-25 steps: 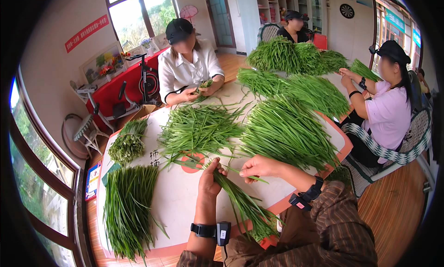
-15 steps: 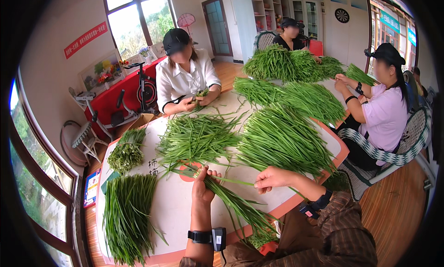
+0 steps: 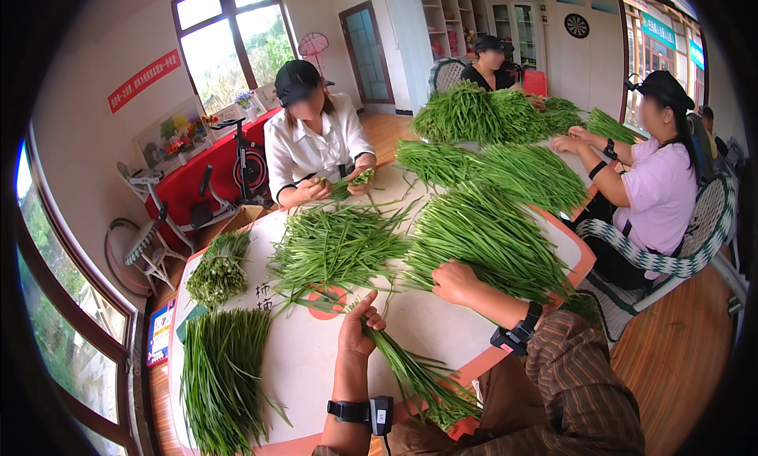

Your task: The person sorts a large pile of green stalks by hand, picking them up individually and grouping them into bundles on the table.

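Note:
My left hand [image 3: 361, 323] is closed around a small bunch of garlic chives [image 3: 407, 369], its cut ends up by the thumb and its leaves trailing over the table's near edge. My right hand [image 3: 455, 282] rests at the near left side of a large chive pile [image 3: 482, 235], its fingers curled down. What the right fingertips hold, if anything, is hidden. Just beyond my left hand lies a loose, tangled chive heap [image 3: 339, 239]. On the left are a long neat chive stack [image 3: 225, 369] and a shorter bundle [image 3: 219, 270].
The white table [image 3: 300, 361] has an orange border. Across it a person in white [image 3: 316, 148] handles chives; one in pink [image 3: 651, 172] sits at the right, another in black [image 3: 491, 73] at the back. More chive piles [image 3: 493, 112] cover the far side.
My right hand has moved away from the left-hand bunch, forward to the large pile's edge, leaving the strand it pinched. My left hand keeps its bunch, slightly lower and to the right.

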The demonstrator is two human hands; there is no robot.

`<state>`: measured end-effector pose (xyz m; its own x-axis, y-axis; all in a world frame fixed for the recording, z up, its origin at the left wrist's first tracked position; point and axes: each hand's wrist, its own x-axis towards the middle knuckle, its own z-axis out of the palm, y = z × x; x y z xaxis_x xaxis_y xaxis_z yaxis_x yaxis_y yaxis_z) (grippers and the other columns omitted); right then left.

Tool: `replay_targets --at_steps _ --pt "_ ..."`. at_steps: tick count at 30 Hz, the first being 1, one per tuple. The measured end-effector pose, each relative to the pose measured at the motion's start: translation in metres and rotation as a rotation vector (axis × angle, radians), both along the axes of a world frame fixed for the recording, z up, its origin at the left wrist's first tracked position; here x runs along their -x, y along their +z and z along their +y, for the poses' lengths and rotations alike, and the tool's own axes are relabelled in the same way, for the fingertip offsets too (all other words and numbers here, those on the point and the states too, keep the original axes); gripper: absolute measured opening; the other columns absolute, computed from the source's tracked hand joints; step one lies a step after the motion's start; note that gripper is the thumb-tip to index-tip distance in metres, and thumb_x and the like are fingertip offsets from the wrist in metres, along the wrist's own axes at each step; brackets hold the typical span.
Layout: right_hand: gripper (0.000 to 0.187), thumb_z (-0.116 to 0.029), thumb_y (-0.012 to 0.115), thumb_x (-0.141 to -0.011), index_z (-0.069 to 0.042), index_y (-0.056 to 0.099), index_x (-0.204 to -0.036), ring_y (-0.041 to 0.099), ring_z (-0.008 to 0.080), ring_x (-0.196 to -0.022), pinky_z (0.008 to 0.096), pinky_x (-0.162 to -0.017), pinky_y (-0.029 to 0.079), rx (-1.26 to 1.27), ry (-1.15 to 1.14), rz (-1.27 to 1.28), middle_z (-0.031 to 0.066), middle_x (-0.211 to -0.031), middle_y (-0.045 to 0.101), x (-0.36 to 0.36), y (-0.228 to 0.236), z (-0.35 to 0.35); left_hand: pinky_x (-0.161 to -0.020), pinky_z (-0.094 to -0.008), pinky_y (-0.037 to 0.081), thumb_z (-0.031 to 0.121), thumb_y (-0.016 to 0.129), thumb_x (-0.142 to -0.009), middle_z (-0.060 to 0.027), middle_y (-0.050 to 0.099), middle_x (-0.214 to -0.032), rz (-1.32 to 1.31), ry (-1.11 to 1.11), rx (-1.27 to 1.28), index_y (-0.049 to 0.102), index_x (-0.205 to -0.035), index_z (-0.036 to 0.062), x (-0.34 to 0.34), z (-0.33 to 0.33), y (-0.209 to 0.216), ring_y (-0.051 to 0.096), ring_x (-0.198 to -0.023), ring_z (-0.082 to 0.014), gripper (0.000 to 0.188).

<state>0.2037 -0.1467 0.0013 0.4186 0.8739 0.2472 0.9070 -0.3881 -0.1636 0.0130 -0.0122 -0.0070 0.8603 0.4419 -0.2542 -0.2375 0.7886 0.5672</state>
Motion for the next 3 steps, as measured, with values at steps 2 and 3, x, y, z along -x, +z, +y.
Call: replay_targets --at_steps 2,3 --pt "0.021 -0.024 0.059 -0.068 -0.005 0.061 -0.075 0.056 0.0306 -0.085 0.0393 -0.069 0.046 0.12 -0.028 0.138 0.0137 -0.081 0.061 -0.0055 -0.0016 0.0061 -0.043 -0.0209 0.031 0.013 0.054 -0.082 0.0036 0.038 -0.059 -0.018 -0.024 0.019 0.05 -0.098 0.0016 0.0023 0.0048 -0.0054 0.035 -0.047 -0.0064 0.02" --pt "0.021 -0.025 0.059 -0.068 -0.005 0.061 -0.075 0.056 0.0318 -0.087 0.0394 -0.069 0.046 0.098 -0.026 0.224 0.0151 -0.084 0.061 -0.0087 -0.0025 0.0068 -0.043 -0.0209 0.031 0.013 0.054 -0.082 0.0036 0.038 -0.059 -0.02 -0.021 0.018 0.05 -0.098 0.0016 0.0031 0.0069 -0.0062 0.035 -0.047 -0.0064 0.02"
